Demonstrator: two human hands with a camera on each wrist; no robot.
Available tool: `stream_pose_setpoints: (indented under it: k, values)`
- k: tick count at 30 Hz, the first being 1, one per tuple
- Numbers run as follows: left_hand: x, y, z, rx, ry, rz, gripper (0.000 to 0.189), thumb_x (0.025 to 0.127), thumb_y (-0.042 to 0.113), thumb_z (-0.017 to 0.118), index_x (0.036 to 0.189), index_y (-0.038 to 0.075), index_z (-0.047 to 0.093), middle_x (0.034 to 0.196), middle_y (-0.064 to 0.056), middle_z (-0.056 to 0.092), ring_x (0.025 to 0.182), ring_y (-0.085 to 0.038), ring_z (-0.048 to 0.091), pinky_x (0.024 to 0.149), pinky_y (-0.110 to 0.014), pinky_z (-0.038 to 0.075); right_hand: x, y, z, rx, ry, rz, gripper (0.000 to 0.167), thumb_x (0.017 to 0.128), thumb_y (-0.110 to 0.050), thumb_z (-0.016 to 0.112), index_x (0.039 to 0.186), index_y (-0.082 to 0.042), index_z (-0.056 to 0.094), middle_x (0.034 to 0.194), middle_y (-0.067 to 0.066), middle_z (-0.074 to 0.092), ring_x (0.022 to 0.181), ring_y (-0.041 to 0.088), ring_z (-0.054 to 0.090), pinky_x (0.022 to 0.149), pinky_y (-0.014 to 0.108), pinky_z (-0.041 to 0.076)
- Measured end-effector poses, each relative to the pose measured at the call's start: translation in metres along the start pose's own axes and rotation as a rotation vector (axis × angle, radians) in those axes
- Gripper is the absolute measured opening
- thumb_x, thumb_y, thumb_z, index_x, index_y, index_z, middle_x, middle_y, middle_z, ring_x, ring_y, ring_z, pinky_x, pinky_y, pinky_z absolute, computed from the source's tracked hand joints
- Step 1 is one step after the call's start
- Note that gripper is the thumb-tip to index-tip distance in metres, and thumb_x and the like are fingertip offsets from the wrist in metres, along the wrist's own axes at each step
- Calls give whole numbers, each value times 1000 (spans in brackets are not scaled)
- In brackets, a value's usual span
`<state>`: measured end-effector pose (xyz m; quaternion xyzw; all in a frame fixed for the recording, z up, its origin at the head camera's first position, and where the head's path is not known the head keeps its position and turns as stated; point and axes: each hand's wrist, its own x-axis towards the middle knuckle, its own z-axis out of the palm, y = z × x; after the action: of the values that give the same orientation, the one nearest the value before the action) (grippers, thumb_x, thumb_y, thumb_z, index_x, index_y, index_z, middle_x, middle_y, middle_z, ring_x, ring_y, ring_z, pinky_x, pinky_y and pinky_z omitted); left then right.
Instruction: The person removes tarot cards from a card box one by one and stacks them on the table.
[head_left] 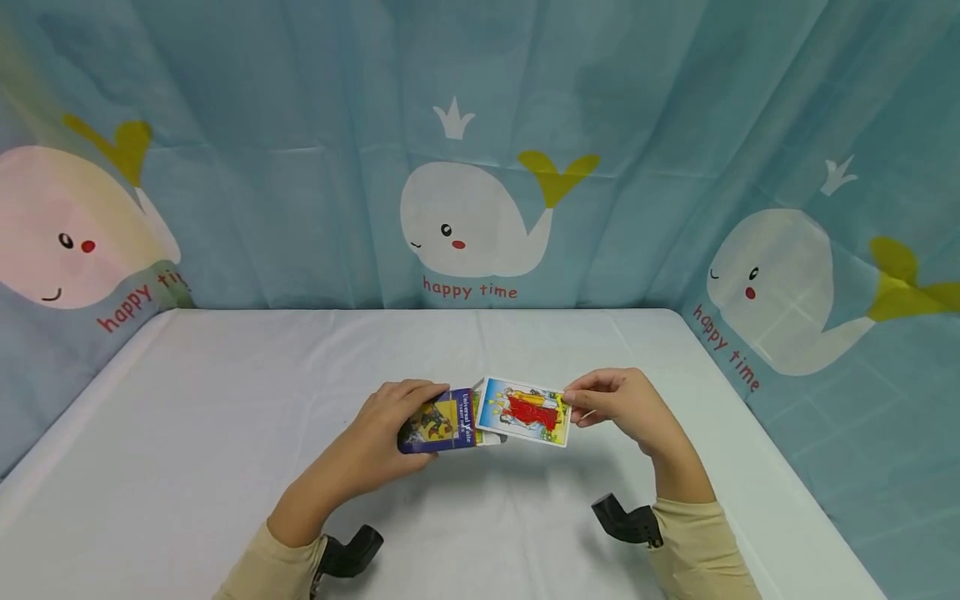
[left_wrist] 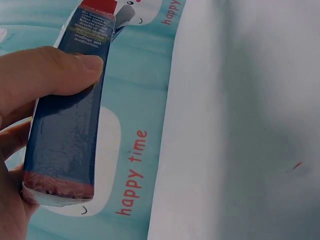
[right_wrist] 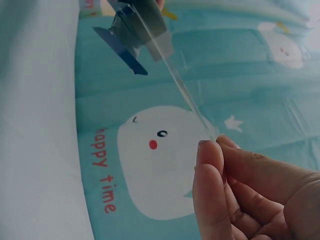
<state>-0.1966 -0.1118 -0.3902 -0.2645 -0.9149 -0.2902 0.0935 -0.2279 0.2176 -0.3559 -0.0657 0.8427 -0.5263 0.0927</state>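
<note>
The left hand (head_left: 386,429) grips a blue box (head_left: 437,422) — seemingly to steady it — while the right hand (head_left: 626,408) pinches a picture card (head_left: 523,412) by the end away from the box.

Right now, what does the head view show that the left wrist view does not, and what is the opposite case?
Only the head view shows the right hand pinching the illustrated card, and the titled front face of the box.

Only the left wrist view shows the box's narrow side clearly, with small printed text and a reddish band near one end.

Both show the left hand gripping the box, the white tabletop, and the blue curtain with "happy time" lettering.
</note>
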Motion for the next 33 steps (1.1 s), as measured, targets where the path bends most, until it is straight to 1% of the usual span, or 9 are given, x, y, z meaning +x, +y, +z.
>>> stream_pose_setpoints:
  k: [4,7,12,17,20,25,29,33]
  values:
    - [-1,-3,-2,6,12,-7,78,72,15,87,142,15,53,136,-4,58,119,-25,51,99,-52,43,0,-2,1,40,31,14,30,91,-20,72,104,7,71,83,5,74,71,15,70,69,30,60]
    - [-1,-5,-3,8,20,-3,78,73,14,87,143,15,53,136,-5,58,119,-26,51,98,-51,43,0,-2,1,84,82,29,32,92,-20,71,106,9,70,84,3,74,71,14,70,68,30,60]
    - [-2,-7,-5,7,23,5,77,73,14,86,142,14,53,135,-5,59,117,-25,51,96,-50,43,3,-2,4,179,173,48,37,92,-22,71,109,11,67,83,0,73,72,13,72,68,27,60]
    - [-2,-6,-6,7,21,7,77,74,15,86,143,15,53,135,-4,59,116,-25,51,96,-49,43,7,1,11,285,228,72,36,93,-18,71,110,13,65,79,-2,74,71,12,73,69,24,60]
    - [-2,-6,-6,7,23,10,77,74,14,86,143,14,52,135,-4,58,117,-25,51,96,-50,43,10,4,15,325,240,99,35,93,-17,70,111,12,64,79,-2,74,72,11,74,71,23,59]
    - [-3,-5,-8,17,30,16,77,74,15,86,143,14,52,136,-5,58,117,-26,51,97,-50,43,19,15,22,344,246,167,34,93,-18,70,111,10,64,80,1,75,73,11,74,71,21,58]
    - [-4,-4,-9,18,33,13,77,74,14,86,144,15,52,136,-6,58,118,-27,51,98,-51,42,28,28,27,378,244,210,32,93,-14,68,112,12,64,79,2,75,73,11,74,71,21,58]
    - [-3,-3,-10,9,28,6,77,75,14,86,144,15,51,137,-6,57,120,-27,50,99,-53,41,36,38,31,438,254,229,31,94,-11,67,113,14,64,78,3,74,71,9,73,69,20,58]
